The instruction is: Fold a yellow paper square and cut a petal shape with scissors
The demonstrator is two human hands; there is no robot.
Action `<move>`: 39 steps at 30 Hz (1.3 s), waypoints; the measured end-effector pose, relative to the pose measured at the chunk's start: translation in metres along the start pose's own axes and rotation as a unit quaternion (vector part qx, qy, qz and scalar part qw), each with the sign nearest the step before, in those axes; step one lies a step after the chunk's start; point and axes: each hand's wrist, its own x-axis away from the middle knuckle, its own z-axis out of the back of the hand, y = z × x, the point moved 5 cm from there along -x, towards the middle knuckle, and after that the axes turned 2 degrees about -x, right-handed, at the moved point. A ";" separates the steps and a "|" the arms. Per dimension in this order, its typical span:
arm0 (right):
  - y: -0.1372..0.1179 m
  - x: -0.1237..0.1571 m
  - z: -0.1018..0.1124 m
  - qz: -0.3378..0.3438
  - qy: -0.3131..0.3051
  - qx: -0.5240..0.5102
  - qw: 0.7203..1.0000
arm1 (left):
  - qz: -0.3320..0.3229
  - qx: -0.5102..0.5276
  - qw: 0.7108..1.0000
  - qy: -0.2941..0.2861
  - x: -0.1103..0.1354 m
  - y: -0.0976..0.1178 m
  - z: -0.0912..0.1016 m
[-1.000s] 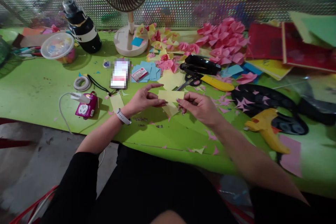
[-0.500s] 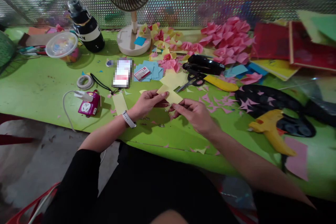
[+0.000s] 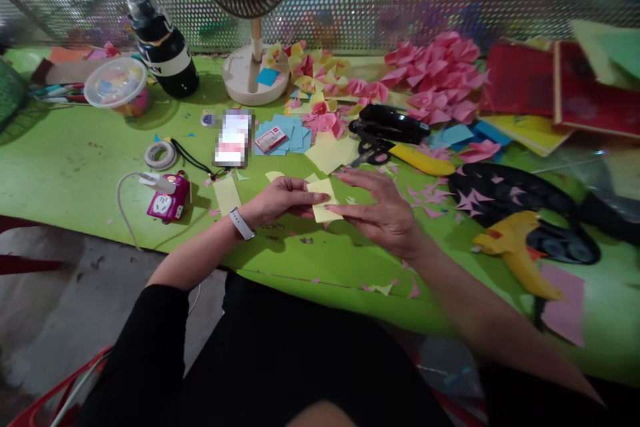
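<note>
A small yellow paper piece [image 3: 326, 202] is held between both hands just above the green table [image 3: 75, 167]. My left hand [image 3: 281, 199], with a white watch band on its wrist, pinches the paper's left side. My right hand [image 3: 381, 210] grips the paper's right edge with thumb and fingertips, its other fingers stretched out above it. More yellow sheets [image 3: 330, 152] lie just beyond the hands, and one yellow strip [image 3: 227, 195] lies to the left.
Black scissors [image 3: 367, 150], a black stapler [image 3: 390, 125] and a yellow knife [image 3: 421, 160] lie behind the hands. A yellow glue gun [image 3: 515, 250] is at the right. Pink paper flowers [image 3: 440, 77], a fan base [image 3: 253, 77], black bottle [image 3: 163, 47], tape roll [image 3: 160, 155] and pink plug [image 3: 167, 197] stand around.
The yellow paper went from a long strip held wide to a smaller folded piece. Both hands came closer together, and my right fingers spread out over it.
</note>
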 end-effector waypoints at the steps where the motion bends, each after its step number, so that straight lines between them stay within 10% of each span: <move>1: -0.001 0.000 0.001 0.011 0.002 0.020 1.000 | -0.008 0.006 1.000 0.003 0.000 0.000 0.000; 9: -0.008 -0.001 -0.001 0.044 0.030 0.053 0.997 | -0.059 -0.061 0.996 0.025 0.003 0.009 -0.001; 19: 0.016 0.009 -0.018 -0.284 0.094 -0.153 0.942 | -0.083 -0.033 0.995 -0.045 0.005 0.004 -0.019; 39: 0.013 0.007 -0.016 -0.240 0.111 -0.119 0.957 | -0.061 -0.033 0.997 0.015 0.006 -0.002 -0.022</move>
